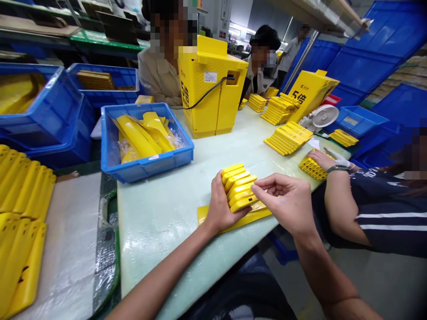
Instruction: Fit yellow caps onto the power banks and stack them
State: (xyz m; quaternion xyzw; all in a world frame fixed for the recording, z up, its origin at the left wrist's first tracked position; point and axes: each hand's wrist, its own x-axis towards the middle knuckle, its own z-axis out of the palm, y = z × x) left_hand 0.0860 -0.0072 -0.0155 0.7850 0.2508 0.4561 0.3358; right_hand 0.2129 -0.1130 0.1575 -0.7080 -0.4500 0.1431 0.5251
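Note:
A short stack of slim yellow plastic cases (240, 186) is gripped in my left hand (220, 204), the fingers round its far side and the thumb under the near end. The lowest case shows a small dark slot in its edge. My right hand (288, 200) is at the stack's right end, thumb and forefinger pinched together against the edge of a case. Whatever lies between those fingertips is too small to make out. Beneath both hands a flat yellow sheet (205, 214) lies on the pale green table (160, 231).
A blue bin (147, 169) of yellow sleeves stands left of a tall yellow box (213, 98) with a black cable. More stacked cases (288, 137) and a small fan (325, 116) are at the right. A co-worker's hand (320, 159) rests on cases there. Other people sit behind.

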